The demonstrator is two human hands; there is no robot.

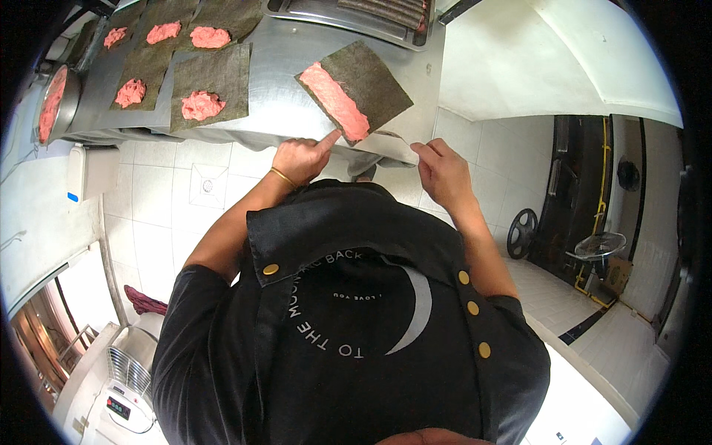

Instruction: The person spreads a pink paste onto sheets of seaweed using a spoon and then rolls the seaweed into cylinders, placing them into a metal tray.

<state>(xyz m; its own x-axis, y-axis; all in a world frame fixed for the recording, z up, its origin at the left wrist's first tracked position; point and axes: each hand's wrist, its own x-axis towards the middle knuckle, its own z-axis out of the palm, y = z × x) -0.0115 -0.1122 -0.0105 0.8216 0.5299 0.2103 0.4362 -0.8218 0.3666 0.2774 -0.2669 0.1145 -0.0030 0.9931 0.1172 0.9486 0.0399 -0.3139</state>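
Note:
My left hand (pixel 300 156) touches the lower corner of a dark seaweed sheet (pixel 378 93) with an extended finger, the other fingers curled. A long band of pink paste (pixel 334 100) runs along that sheet's left side. My right hand (pixel 441 170) pinches the end of a thin metal spatula (pixel 393 136), whose blade lies just below the sheet's right corner at the edge of the steel table (pixel 274 89). To the left lie several more seaweed sheets (pixel 222 70), each bearing a lump of pink paste (pixel 202 105).
A steel bowl of pink paste (pixel 67 115) is at the table's far left. A metal tray with long dark pieces (pixel 371 15) sits at the back. A white appliance with a wire rack (pixel 126 389) stands lower left; a black handwheel (pixel 521 233) is at the right.

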